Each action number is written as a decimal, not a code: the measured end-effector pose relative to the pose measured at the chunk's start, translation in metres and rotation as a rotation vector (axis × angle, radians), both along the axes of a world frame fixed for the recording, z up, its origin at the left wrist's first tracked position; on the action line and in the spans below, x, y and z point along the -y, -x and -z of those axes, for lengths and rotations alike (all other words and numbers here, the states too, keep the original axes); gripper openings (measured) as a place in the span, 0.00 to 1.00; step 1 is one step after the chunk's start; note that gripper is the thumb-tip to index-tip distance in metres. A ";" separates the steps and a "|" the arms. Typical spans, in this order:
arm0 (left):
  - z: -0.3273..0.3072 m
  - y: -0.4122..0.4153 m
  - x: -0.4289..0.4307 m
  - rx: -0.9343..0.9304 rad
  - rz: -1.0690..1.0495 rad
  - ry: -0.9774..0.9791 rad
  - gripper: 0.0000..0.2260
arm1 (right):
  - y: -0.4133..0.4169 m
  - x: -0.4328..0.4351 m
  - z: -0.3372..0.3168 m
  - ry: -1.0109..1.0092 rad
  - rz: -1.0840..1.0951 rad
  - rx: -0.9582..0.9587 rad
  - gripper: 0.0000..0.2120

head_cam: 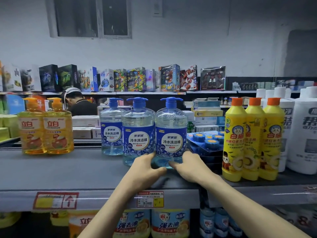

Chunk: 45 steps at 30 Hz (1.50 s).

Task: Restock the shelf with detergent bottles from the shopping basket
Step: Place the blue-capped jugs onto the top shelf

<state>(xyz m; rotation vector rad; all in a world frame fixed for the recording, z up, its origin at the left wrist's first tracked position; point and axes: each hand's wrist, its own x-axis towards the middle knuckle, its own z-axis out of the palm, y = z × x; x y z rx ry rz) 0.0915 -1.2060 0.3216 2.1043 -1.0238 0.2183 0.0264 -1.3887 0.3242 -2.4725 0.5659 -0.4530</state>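
Three clear blue pump bottles of detergent stand on the grey shelf (51,170). The rightmost bottle (170,133) stands upright at the front, touching the middle bottle (138,133); the third (111,129) stands further back on the left. My left hand (145,166) and my right hand (187,164) grip the base of the rightmost bottle from either side, fingers curled round it. The shopping basket is out of view.
Two orange pump bottles (46,129) stand at the shelf's left, three yellow bottles (252,140) and white bottles (305,131) at the right. Blue tablet packs (205,140) lie behind. A person (77,102) bends beyond the shelf. More bottles (154,224) fill the shelf below.
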 end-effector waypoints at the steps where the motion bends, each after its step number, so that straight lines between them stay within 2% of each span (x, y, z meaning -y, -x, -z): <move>1: 0.000 -0.001 0.000 -0.006 -0.010 0.008 0.21 | -0.001 -0.002 0.001 0.022 0.021 0.000 0.33; 8: 0.004 -0.007 0.002 -0.026 -0.019 0.003 0.20 | -0.009 -0.001 0.003 0.156 0.030 -0.049 0.33; 15: 0.003 -0.012 0.008 -0.084 0.039 -0.131 0.35 | -0.013 -0.007 0.007 0.286 0.148 -0.103 0.35; 20: 0.004 -0.011 0.010 -0.077 0.026 -0.173 0.41 | -0.021 0.005 0.011 0.264 0.115 -0.114 0.36; 24: 0.007 -0.012 0.011 -0.066 0.012 -0.190 0.36 | -0.023 0.006 0.013 0.261 0.117 -0.125 0.36; 28: 0.007 -0.012 0.012 -0.077 -0.007 -0.199 0.37 | -0.023 0.010 0.011 0.303 0.104 -0.174 0.37; 33: 0.002 -0.005 0.011 -0.095 -0.034 -0.191 0.31 | -0.008 -0.004 -0.001 0.262 -0.014 -0.167 0.28; 35: 0.000 0.000 0.009 -0.095 -0.056 -0.171 0.27 | 0.001 -0.009 -0.004 0.200 -0.039 -0.154 0.31; 38: -0.006 0.009 0.002 -0.080 -0.074 -0.213 0.15 | 0.015 -0.017 -0.008 0.163 -0.015 -0.190 0.34; 40: -0.010 0.015 -0.002 -0.054 -0.088 -0.255 0.14 | 0.026 -0.023 -0.011 0.177 -0.001 -0.212 0.34; 42: -0.013 0.024 -0.005 -0.012 -0.122 -0.306 0.16 | 0.043 -0.030 -0.014 0.209 0.000 -0.214 0.29; 45: -0.020 0.045 -0.010 0.076 -0.191 -0.377 0.12 | 0.076 -0.038 -0.021 0.317 -0.004 -0.221 0.28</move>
